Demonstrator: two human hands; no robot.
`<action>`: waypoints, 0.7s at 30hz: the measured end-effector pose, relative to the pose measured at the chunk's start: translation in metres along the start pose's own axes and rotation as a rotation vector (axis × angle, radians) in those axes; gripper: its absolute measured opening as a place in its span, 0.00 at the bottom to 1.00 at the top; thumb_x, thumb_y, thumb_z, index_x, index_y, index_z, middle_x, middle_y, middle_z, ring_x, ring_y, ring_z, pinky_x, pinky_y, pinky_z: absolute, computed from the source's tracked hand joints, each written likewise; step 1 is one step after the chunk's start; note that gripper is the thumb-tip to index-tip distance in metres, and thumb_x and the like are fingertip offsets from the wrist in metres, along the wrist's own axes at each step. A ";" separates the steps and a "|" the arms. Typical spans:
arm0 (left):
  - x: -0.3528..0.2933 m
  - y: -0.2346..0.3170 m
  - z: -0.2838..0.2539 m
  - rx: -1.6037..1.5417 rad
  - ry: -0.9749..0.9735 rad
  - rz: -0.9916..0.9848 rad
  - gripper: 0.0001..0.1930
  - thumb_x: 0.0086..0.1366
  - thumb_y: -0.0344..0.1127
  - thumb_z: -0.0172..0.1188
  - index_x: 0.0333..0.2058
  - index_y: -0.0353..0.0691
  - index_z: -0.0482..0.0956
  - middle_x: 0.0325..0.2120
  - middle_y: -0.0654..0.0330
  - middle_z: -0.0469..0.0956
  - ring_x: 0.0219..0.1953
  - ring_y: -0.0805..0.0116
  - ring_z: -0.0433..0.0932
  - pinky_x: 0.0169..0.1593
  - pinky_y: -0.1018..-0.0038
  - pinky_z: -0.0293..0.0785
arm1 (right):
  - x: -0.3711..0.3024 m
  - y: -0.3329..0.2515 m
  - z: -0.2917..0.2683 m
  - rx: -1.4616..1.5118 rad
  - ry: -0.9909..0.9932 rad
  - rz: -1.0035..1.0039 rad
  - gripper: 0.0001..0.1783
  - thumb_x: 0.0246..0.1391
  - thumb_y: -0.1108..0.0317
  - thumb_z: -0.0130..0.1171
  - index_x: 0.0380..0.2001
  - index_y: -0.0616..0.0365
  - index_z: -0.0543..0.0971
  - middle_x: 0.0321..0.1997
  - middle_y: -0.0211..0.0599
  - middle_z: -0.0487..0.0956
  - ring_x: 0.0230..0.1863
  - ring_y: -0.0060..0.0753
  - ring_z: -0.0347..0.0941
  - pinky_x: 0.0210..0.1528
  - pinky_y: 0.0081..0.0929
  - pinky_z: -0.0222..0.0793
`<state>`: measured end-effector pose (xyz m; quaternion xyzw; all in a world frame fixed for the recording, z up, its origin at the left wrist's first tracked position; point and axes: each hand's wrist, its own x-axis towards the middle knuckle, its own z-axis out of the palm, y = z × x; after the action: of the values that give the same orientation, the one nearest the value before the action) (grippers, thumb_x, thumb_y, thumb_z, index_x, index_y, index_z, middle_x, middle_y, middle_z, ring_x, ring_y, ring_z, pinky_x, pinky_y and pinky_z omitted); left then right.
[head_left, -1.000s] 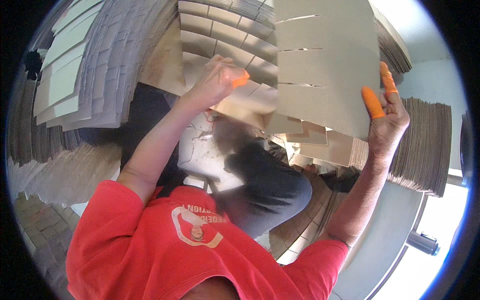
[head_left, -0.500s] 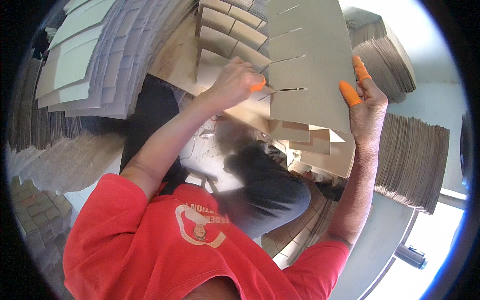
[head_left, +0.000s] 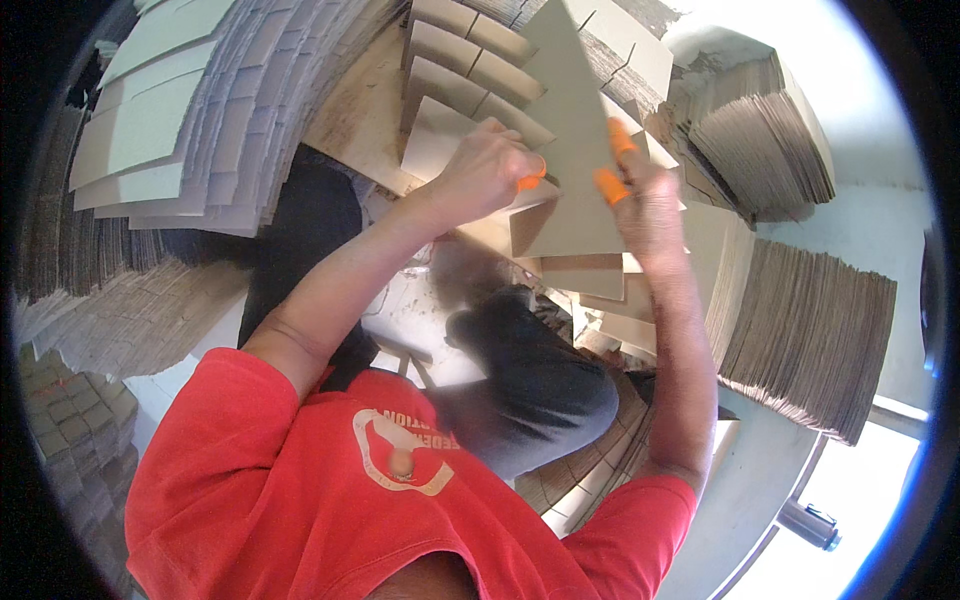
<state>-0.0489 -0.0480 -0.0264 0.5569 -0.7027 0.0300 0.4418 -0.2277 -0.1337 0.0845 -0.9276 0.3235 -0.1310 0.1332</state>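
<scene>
A tall slotted cardboard sheet point(head_left: 570, 160) stands tilted in front of me. My right hand point(head_left: 648, 205), with orange finger covers on the thumb and a finger, grips its right edge. Closed at the sheet's left side is my left hand point(head_left: 488, 172), showing an orange cover at its fingertips. It pinches a cardboard strip point(head_left: 440, 135) where this meets the sheet; the fingertips are partly hidden. More upright cardboard strips point(head_left: 450, 48) stand in rows behind, crossed by the sheet. Below the sheet, several cardboard panels point(head_left: 585, 275) overlap.
Large stacks of cardboard point(head_left: 200, 110) rise at the left. Bundles of cut cardboard point(head_left: 765, 130) stand at the far right, with another bundle point(head_left: 810, 330) nearer. A wooden board point(head_left: 355, 120) lies beneath the strips. My bent leg point(head_left: 520, 390) is below the work.
My right hand has moved left, bringing the sheet's right edge with it, so the sheet now looks narrower and turned. My left hand has shifted slightly right, still closed.
</scene>
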 end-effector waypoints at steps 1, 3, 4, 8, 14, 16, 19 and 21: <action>-0.001 -0.001 -0.001 0.004 -0.004 0.006 0.11 0.46 0.22 0.63 0.29 0.45 0.82 0.20 0.62 0.76 0.31 0.63 0.76 0.40 0.66 0.68 | 0.000 -0.002 0.014 -0.026 -0.052 -0.008 0.24 0.51 0.76 0.64 0.54 0.61 0.76 0.39 0.47 0.83 0.36 0.36 0.81 0.40 0.30 0.76; -0.001 -0.003 -0.001 0.044 -0.033 0.008 0.11 0.46 0.22 0.62 0.29 0.44 0.82 0.20 0.62 0.76 0.31 0.63 0.76 0.41 0.66 0.68 | -0.001 -0.003 0.029 -0.102 -0.133 -0.050 0.19 0.52 0.73 0.64 0.49 0.61 0.79 0.38 0.49 0.82 0.35 0.45 0.80 0.39 0.34 0.76; -0.001 -0.004 0.000 0.060 -0.048 0.013 0.11 0.46 0.22 0.62 0.29 0.44 0.82 0.21 0.62 0.76 0.31 0.63 0.76 0.41 0.66 0.68 | -0.002 -0.002 0.034 -0.151 -0.163 -0.085 0.16 0.53 0.71 0.63 0.46 0.61 0.80 0.38 0.51 0.82 0.35 0.49 0.80 0.38 0.37 0.76; 0.001 -0.006 -0.001 0.056 -0.085 0.018 0.07 0.51 0.27 0.64 0.31 0.41 0.83 0.26 0.61 0.81 0.33 0.63 0.77 0.43 0.66 0.69 | -0.009 0.012 0.016 -0.119 0.172 -0.088 0.14 0.56 0.67 0.61 0.45 0.59 0.81 0.42 0.48 0.81 0.39 0.49 0.80 0.42 0.39 0.76; 0.024 0.023 -0.019 0.049 -0.023 0.140 0.32 0.57 0.49 0.63 0.57 0.38 0.72 0.57 0.51 0.71 0.61 0.56 0.67 0.64 0.59 0.61 | -0.114 0.134 -0.026 -0.683 0.439 0.493 0.24 0.59 0.59 0.58 0.57 0.54 0.73 0.60 0.45 0.73 0.57 0.53 0.69 0.55 0.44 0.70; 0.031 0.026 -0.013 0.130 -0.136 0.124 0.38 0.59 0.54 0.60 0.62 0.37 0.64 0.62 0.49 0.64 0.68 0.53 0.58 0.68 0.56 0.55 | -0.159 0.162 -0.028 -0.788 0.249 0.723 0.27 0.56 0.57 0.61 0.56 0.56 0.72 0.58 0.48 0.72 0.57 0.54 0.68 0.54 0.46 0.69; 0.033 0.009 -0.001 0.412 -0.355 0.091 0.37 0.62 0.56 0.56 0.62 0.35 0.63 0.63 0.50 0.63 0.68 0.53 0.57 0.69 0.57 0.54 | -0.197 0.185 -0.024 -0.811 -0.001 0.929 0.28 0.51 0.55 0.65 0.52 0.57 0.72 0.54 0.49 0.73 0.56 0.53 0.69 0.52 0.46 0.70; 0.036 0.004 0.004 0.403 -0.408 0.068 0.36 0.63 0.55 0.56 0.63 0.36 0.63 0.64 0.50 0.62 0.68 0.53 0.59 0.69 0.57 0.54 | -0.212 0.196 -0.019 -0.791 0.047 0.828 0.28 0.48 0.57 0.67 0.50 0.58 0.72 0.51 0.50 0.74 0.55 0.53 0.69 0.50 0.45 0.70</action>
<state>-0.0537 -0.0760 -0.0030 0.6043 -0.7751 0.0711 0.1704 -0.5051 -0.1505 0.0040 -0.6998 0.6871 0.0422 -0.1910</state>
